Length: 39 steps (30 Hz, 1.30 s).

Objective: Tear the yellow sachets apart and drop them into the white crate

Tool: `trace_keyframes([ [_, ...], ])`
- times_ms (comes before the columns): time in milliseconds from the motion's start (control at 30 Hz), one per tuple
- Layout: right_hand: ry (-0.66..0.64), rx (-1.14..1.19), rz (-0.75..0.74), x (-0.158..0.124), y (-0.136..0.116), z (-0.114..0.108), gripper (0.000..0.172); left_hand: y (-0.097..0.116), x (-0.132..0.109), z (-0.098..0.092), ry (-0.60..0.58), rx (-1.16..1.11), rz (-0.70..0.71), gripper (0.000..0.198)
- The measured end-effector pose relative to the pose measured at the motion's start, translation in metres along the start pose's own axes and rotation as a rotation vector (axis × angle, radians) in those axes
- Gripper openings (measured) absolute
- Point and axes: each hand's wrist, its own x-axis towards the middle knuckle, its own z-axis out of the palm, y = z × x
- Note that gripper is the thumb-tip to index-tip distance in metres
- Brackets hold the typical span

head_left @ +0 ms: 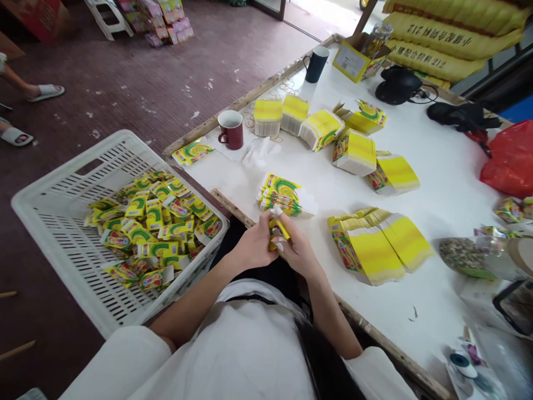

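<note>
Both my left hand (259,240) and my right hand (296,244) hold one small yellow carton (280,229) between them, just off the table's near edge. The fingers of each hand are closed around it and hide much of it. Just beyond my hands lies a small fanned pile of flat printed cartons (280,191), yellow with a green swirl. To my left, a white plastic basket (45,197) holds many folded yellow cartons (154,216). Stacks of flat yellow cartons (377,247) lie to the right of my hands.
On the white table (308,278) stand a maroon mug (231,130), a dark mug (316,64) and a yellow box (353,58). More carton bundles (353,153) form a row across it. A red plastic bag (510,158) and a jar (506,255) are at the right. Another person's slippered feet (45,91) show at far left.
</note>
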Motion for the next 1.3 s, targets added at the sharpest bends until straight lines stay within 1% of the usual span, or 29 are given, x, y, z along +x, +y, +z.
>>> trace_keyframes([
  [67,0.031,-0.139,-0.065,0.0,0.001,-0.001,0.043,-0.002,0.0,0.004,0.093,0.025,0.046,0.074],
  [100,0.069,-0.18,-0.09,0.001,0.002,-0.002,0.044,-0.002,0.0,0.004,0.128,0.064,0.058,0.074],
  [167,0.141,-0.225,-0.124,0.001,0.004,-0.006,0.048,-0.001,-0.001,0.001,0.142,0.162,0.048,0.07],
  [200,0.143,-0.245,-0.139,0.001,0.005,-0.008,0.051,-0.001,-0.002,-0.003,0.118,0.202,0.031,0.066],
  [267,0.06,-0.298,-0.152,0.0,0.006,-0.013,0.059,0.001,-0.002,-0.011,0.039,0.24,0.001,0.057],
  [333,-0.066,-0.361,-0.14,-0.001,0.006,-0.016,0.062,0.004,0.0,-0.021,0.003,0.257,0.001,0.055],
  [400,-0.121,-0.407,-0.124,-0.002,0.004,-0.02,0.057,0.005,0.003,-0.029,0.012,0.289,0.014,0.056],
  [500,-0.168,-0.423,-0.134,0.0,-0.001,-0.033,0.041,0.008,0.01,-0.039,-0.009,0.311,0.031,0.058],
  [567,-0.23,-0.412,-0.152,0.003,-0.006,-0.042,0.033,0.009,0.014,-0.043,-0.047,0.304,0.045,0.059],
  [633,-0.273,-0.399,-0.158,0.006,-0.009,-0.045,0.026,0.011,0.015,-0.043,-0.059,0.308,0.062,0.058],
  [700,-0.246,-0.383,-0.141,0.007,-0.009,-0.04,0.023,0.011,0.015,-0.04,-0.026,0.321,0.053,0.057],
  [767,-0.171,-0.328,-0.114,0.007,-0.005,-0.028,0.028,0.01,0.011,-0.036,0.033,0.299,0.004,0.057],
  [833,-0.098,-0.202,-0.098,0.007,0.002,-0.017,0.047,0.006,0.004,-0.032,0.108,0.164,-0.056,0.057],
  [867,-0.067,-0.128,-0.1,0.009,0.006,-0.014,0.06,0.003,0.001,-0.03,0.18,0.014,-0.073,0.057],
  [900,-0.035,-0.067,-0.107,0.012,0.01,-0.014,0.072,-0.001,-0.003,-0.029,0.284,-0.174,-0.072,0.058],
  [933,0.012,-0.04,-0.11,0.017,0.014,-0.016,0.079,-0.005,-0.007,-0.028,0.406,-0.369,-0.056,0.059],
  [967,0.077,-0.058,-0.107,0.023,0.019,-0.02,0.079,-0.009,-0.01,-0.027,0.532,-0.54,-0.032,0.06],
  [1000,0.156,-0.124,-0.087,0.031,0.024,-0.026,0.071,-0.013,-0.012,-0.026,0.642,-0.668,-0.007,0.059],
  [1033,0.256,-0.242,-0.047,0.039,0.028,-0.032,0.056,-0.016,-0.013,-0.023,0.721,-0.745,0.011,0.06],
  [1067,0.334,-0.378,0.006,0.047,0.033,-0.038,0.043,-0.019,-0.013,-0.021,0.76,-0.777,0.015,0.06],
  [1100,0.369,-0.514,0.061,0.055,0.037,-0.042,0.035,-0.021,-0.013,-0.017,0.764,-0.795,0.0,0.06],
  [1167,0.372,-0.709,0.143,0.068,0.044,-0.046,0.024,-0.022,-0.013,-0.01,0.728,-0.862,-0.084,0.057],
  [1233,0.348,-0.78,0.173,0.075,0.047,-0.045,0.02,-0.02,-0.012,-0.003,0.655,-0.907,-0.205,0.057],
  [1300,0.343,-0.779,0.17,0.078,0.048,-0.041,0.022,-0.018,-0.012,0.001,0.576,-0.912,-0.302,0.059],
])
